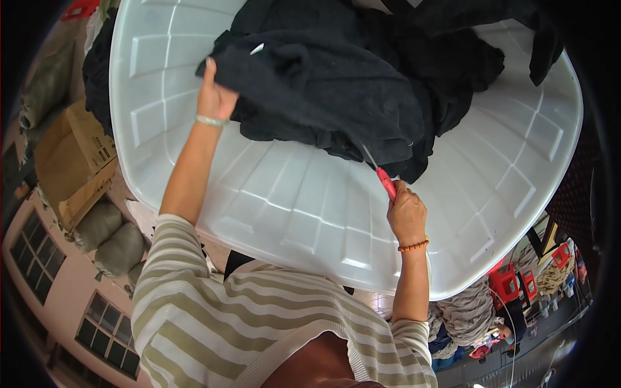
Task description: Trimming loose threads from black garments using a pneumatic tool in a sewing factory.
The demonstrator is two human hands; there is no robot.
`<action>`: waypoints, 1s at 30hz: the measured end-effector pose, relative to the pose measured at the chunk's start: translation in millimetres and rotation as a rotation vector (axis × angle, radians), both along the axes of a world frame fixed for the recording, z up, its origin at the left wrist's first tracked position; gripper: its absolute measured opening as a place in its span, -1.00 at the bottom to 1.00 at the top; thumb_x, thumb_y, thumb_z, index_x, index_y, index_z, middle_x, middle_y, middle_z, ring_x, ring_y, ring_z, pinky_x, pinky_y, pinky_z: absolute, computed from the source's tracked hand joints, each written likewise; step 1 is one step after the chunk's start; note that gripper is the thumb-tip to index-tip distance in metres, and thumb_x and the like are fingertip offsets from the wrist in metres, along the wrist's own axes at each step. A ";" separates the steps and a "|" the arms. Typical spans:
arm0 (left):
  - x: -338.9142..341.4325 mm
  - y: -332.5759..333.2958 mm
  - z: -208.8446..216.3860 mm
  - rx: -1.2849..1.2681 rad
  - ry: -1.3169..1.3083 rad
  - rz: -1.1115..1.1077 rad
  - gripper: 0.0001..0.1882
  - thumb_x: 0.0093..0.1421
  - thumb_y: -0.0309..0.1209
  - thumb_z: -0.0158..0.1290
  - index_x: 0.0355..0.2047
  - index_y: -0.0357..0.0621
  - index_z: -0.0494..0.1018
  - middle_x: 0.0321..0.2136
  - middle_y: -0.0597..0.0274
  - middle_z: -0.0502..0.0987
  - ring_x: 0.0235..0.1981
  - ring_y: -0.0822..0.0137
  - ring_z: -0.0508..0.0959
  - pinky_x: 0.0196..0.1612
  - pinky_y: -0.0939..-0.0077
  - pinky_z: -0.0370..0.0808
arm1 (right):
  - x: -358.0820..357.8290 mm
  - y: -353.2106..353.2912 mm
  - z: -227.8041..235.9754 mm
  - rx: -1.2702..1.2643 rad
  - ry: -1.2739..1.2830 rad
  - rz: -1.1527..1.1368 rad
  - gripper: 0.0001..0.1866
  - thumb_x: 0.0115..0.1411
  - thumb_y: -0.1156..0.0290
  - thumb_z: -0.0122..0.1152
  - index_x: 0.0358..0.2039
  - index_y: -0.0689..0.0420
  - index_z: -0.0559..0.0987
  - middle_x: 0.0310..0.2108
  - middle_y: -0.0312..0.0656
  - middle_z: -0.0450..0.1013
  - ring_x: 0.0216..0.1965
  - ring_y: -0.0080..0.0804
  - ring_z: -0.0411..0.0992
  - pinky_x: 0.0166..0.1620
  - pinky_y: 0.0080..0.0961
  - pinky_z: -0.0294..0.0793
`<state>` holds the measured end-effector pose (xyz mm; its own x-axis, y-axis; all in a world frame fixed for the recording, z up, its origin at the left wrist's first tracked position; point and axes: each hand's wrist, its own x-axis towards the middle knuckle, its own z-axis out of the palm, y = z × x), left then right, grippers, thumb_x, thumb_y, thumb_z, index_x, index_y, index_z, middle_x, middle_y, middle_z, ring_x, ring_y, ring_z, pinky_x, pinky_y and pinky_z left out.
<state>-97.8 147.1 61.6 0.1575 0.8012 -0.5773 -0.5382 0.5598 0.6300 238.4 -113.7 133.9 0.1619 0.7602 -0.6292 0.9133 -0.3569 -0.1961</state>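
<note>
A piece of dark black clothing [310,84] lies spread on top of a heap of black cloth in a large white plastic tub [291,210]. My left hand [217,97] grips its left edge, thumb on top and the fingers partly hidden beneath. A small white tag [257,49] shows near that edge. Closed in my right hand [407,216] is a red-handled tool [386,183] with a thin metal blade. Its tip points up and left against the garment's lower edge. Whether it is scissors or a knife I cannot tell.
More black cloth [479,61] fills the tub's back and hangs over its far right rim. Left of the tub stand a brown carton [74,158] and stuffed sacks [119,246]. Grey cloth bundles [469,317] and red crates [504,282] are at the lower right.
</note>
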 end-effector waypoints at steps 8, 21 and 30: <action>31.4 63.5 -68.4 0.611 1.318 -0.523 -0.41 0.01 -0.14 0.17 -0.07 -0.34 0.34 -0.19 -0.23 0.44 -0.10 -0.10 0.43 0.01 0.22 0.38 | 7.4 6.1 -9.3 0.035 -0.015 -0.009 -0.80 0.15 0.47 0.07 -0.18 0.09 0.45 -0.49 -0.04 0.49 -0.43 -0.03 0.49 -0.34 -0.15 0.47; 155.3 -43.6 -84.3 1.300 1.597 -1.357 -0.34 -0.01 -0.16 0.17 0.10 -0.13 0.32 0.21 -0.10 0.14 0.33 -0.06 -0.06 0.23 -0.31 -0.19 | 25.1 -15.1 -7.8 -0.050 -0.044 -0.071 -0.83 0.09 0.52 0.12 -0.27 0.10 0.47 -0.47 -0.11 0.49 -0.39 -0.13 0.48 -0.32 -0.24 0.48; 164.5 -99.0 -166.2 1.646 1.383 -1.777 -0.53 0.22 -0.35 -0.17 0.16 0.08 0.28 0.13 0.14 0.29 0.29 0.10 0.12 0.25 -0.33 -0.16 | 27.7 -21.3 -11.5 0.017 0.003 -0.068 -0.83 0.06 0.55 0.06 -0.28 0.13 0.45 -0.47 -0.10 0.48 -0.39 -0.11 0.48 -0.33 -0.23 0.49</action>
<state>66.7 48.1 -104.6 0.9112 0.1559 -0.3813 0.2311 -0.9597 0.1598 266.1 -135.0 122.4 0.2117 0.7582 -0.6167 0.8865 -0.4146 -0.2055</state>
